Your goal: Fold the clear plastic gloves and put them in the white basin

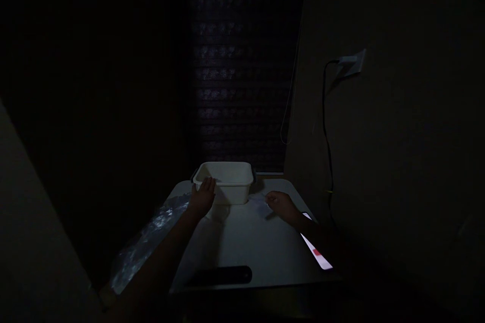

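A white plastic tub (232, 194) with dark side handles sits at the far end of a small white table (242, 252). My left hand (203, 198) is at the tub's front left corner, fingers stretched out and open, with nothing visibly gripped. To the right of the tub, my right hand (279, 203) is closed in a pinch just above the tabletop. A faint pale, see-through patch (258, 203) shows beside its fingertips, too dim to name. Darkness hides the tub's contents.
Crinkled clear plastic (161, 219) lies along the table's left side, partly behind my left forearm. A lit phone (317, 252) rests at the right edge. Near the front is a dark oblong slot (227, 275). A black cord (326, 131) hangs from a wall socket (352, 63).
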Tool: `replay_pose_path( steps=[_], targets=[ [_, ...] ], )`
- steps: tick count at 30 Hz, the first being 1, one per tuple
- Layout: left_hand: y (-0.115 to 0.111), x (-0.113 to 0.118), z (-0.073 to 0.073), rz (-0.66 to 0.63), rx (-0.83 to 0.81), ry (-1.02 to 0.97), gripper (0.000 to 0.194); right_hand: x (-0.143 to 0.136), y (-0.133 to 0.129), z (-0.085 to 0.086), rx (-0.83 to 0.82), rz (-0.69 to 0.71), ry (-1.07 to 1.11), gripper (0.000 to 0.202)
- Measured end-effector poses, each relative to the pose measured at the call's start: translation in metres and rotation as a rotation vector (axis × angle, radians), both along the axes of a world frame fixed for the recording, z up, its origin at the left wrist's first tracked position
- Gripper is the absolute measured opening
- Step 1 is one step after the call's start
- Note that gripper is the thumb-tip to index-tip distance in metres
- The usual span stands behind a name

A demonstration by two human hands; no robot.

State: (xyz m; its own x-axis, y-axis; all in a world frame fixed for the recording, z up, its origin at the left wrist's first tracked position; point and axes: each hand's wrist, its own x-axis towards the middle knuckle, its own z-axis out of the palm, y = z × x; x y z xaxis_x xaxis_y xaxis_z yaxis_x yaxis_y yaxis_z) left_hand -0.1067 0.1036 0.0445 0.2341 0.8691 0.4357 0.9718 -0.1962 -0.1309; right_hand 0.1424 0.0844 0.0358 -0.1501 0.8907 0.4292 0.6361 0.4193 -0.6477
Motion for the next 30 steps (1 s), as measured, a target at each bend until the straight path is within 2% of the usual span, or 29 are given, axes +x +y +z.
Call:
replay_pose_path(
  steps=[3,9,12,16,17,20,25,30],
  targets=[
    [0.000,-0.004,-0.004,-0.019,0.022,0.036,0.039,-0.004,0.008,0.012,0.055,-0.018,-0.082,0.017],
    [-0.021,-0.012,-0.004,-0.124,0.035,0.070,0.032,-0.029,0.041,0.055,0.144,-0.018,-0.118,0.019],
    [-0.028,-0.018,-0.010,-0.185,0.019,0.089,0.029,-0.052,0.060,0.067,0.136,0.060,-0.327,0.021],
    [-0.035,-0.022,-0.015,-0.219,-0.060,0.078,0.024,-0.084,0.075,0.061,0.087,0.155,-0.805,0.023],
    [-0.037,-0.022,-0.016,-0.213,-0.086,0.071,0.023,-0.091,0.077,0.056,0.068,0.161,-0.848,0.022],
    [-0.042,-0.023,-0.016,-0.191,-0.144,0.069,0.023,-0.103,0.079,0.041,0.031,0.164,-0.909,0.021],
    [-0.045,-0.023,-0.015,-0.187,-0.162,0.085,0.023,-0.108,0.083,0.022,0.004,0.147,-0.952,0.023],
    [-0.041,-0.023,-0.014,-0.176,-0.142,0.092,0.024,-0.109,0.083,0.024,0.042,0.124,-0.944,0.032]
  ],
)
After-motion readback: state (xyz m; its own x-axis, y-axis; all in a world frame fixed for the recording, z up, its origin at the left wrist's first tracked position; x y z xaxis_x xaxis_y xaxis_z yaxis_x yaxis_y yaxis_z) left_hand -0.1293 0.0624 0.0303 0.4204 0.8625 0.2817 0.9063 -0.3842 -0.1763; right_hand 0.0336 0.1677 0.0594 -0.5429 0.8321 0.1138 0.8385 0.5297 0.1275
